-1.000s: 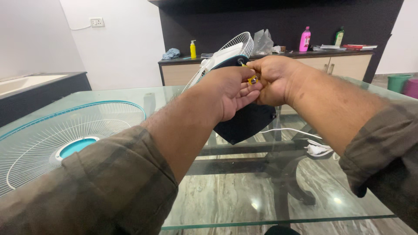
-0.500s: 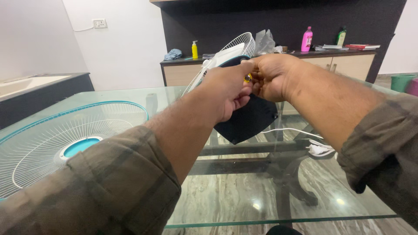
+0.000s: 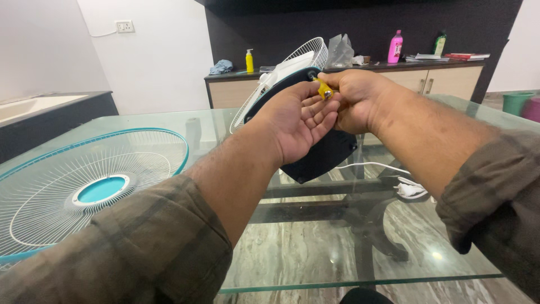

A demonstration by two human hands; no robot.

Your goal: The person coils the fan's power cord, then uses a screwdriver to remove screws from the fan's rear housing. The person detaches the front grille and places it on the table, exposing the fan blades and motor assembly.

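My right hand (image 3: 357, 101) is closed around a small yellow-handled tool (image 3: 323, 89), whose tip points up-left at the dark rounded base (image 3: 323, 157) of a fan. The fan's white wire rear grille (image 3: 306, 53) sticks up behind both hands. My left hand (image 3: 298, 121) lies palm-up in front of the base, fingers spread and slightly curled just under the yellow tool; it grips nothing I can see. The hands nearly touch. Where the tool's tip meets the fan is partly hidden by my thumb.
A white and teal front fan grille (image 3: 95, 186) lies flat on the glass table (image 3: 315, 247) at the left. A white cord and plug (image 3: 410, 190) lie to the right. A counter behind holds a pink bottle (image 3: 395, 47) and a yellow bottle (image 3: 249, 61).
My left hand has opened and turned palm-up under the tool. The yellow tool now shows more clearly in my right hand, slightly higher than before.
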